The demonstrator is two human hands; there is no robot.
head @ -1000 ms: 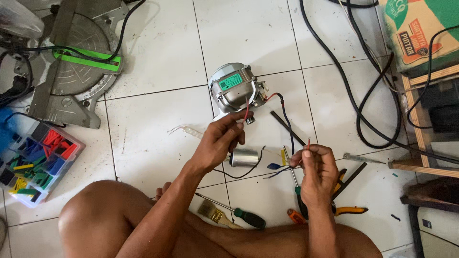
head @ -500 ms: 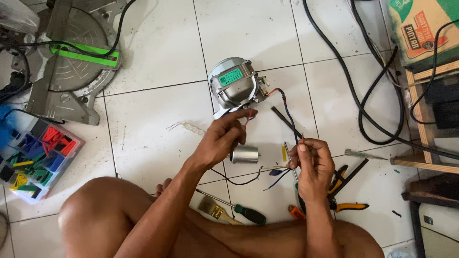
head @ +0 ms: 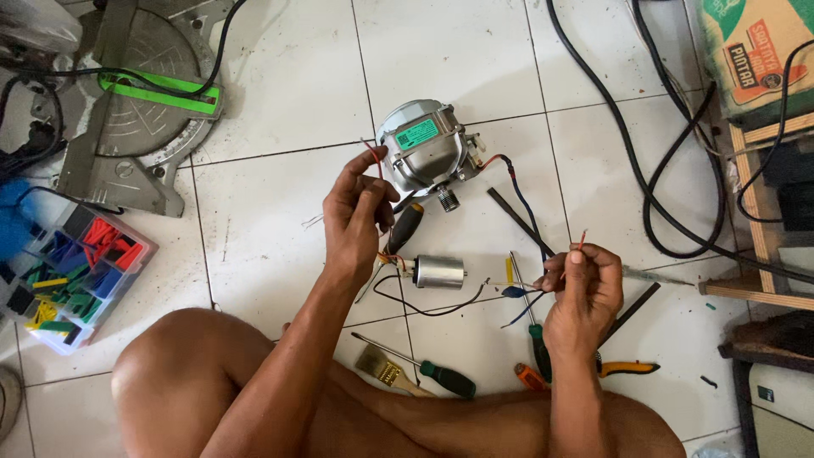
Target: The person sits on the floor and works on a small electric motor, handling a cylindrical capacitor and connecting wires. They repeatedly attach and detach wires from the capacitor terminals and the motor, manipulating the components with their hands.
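Both hands' fingers pinch thin red wires — compartment box holds coloured tubing pieces.

Bare white tile floor open left of and above the electric motor; between left hand and right hand the way is cluttered: silver capacitor, thin black wire, screwdrivers; black cables loop across the right side; miter saw and parts organizer block the far left.
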